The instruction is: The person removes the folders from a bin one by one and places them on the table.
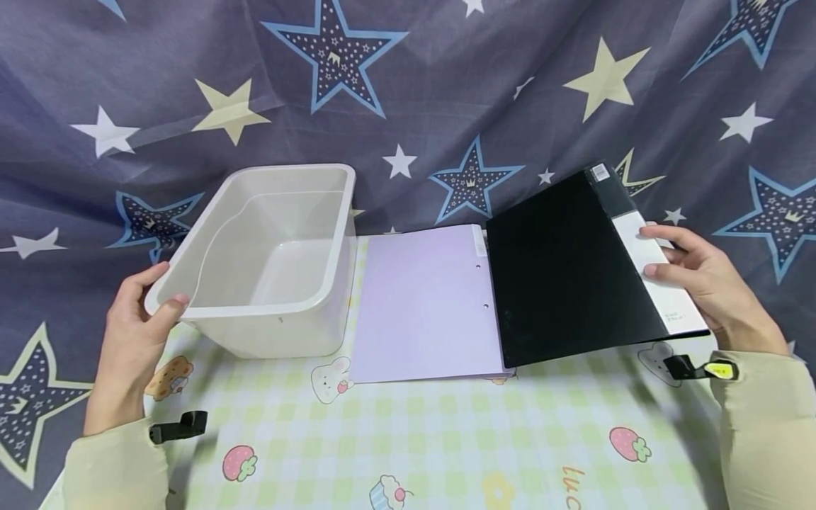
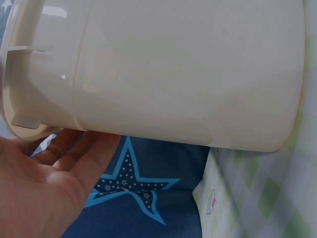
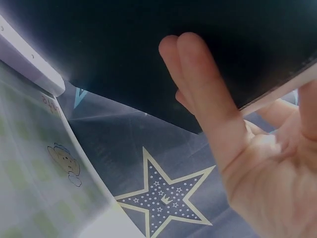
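On the left of the head view, a white plastic bin (image 1: 274, 333) stands tilted, and my left hand (image 1: 137, 319) grips the near left corner of its rim, thumb on the edge. The left wrist view shows the bin's outer wall (image 2: 173, 74) with the fingers (image 2: 91, 151) against it below the rim. At the right, my right hand (image 1: 720, 287) holds a black file folder (image 1: 567, 276) by its white-labelled spine, lifted at a slant. In the right wrist view two fingers (image 3: 203, 79) lie against its dark underside. A lilac folder (image 1: 427, 304) lies flat between bin and black folder.
A green checked tablecloth (image 1: 306, 439) with cartoon prints covers the table. Behind it hangs a dark blue curtain (image 1: 421, 85) with stars. The black folder's left edge meets the lilac folder's right edge.
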The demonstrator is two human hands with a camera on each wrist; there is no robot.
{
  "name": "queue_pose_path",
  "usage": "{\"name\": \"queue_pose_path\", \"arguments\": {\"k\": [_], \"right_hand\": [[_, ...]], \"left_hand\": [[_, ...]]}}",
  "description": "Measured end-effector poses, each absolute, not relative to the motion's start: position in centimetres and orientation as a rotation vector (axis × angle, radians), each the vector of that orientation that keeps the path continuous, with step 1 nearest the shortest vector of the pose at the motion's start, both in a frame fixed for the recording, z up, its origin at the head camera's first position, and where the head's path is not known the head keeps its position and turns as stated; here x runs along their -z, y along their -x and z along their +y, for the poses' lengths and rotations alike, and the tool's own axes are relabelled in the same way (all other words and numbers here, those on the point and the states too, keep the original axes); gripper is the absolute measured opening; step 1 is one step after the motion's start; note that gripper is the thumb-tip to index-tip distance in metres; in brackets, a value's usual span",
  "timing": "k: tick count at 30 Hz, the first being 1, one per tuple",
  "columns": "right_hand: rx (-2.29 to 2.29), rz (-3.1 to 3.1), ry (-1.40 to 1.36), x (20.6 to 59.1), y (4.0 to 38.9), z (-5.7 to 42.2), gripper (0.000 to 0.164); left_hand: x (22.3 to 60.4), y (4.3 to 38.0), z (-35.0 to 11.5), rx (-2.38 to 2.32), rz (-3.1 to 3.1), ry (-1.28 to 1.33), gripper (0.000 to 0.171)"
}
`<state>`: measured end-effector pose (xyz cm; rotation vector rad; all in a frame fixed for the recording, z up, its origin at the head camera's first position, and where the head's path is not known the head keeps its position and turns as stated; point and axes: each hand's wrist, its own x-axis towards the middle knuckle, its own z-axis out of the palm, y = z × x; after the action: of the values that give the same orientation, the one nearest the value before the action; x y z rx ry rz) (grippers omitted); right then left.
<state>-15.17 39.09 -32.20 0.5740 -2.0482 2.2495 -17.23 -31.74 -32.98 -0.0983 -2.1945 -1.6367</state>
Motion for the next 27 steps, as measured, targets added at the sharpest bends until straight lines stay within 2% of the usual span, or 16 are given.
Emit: {"name": "queue_pose_path", "arguments": {"k": [11,27], "right_hand": [[-2.406,-1.967,-0.601,32.50,15.32,39.56,0.055],[-2.370,-1.990,-0.539,33.13,15.68,39.99,0.054]], "left_hand": [[33.03,17.29,-31.79,1.673,-2.169,0.116,0.055],[32.98,17.19,-31.61,1.594,-2.222,0.085,0.055]]}}
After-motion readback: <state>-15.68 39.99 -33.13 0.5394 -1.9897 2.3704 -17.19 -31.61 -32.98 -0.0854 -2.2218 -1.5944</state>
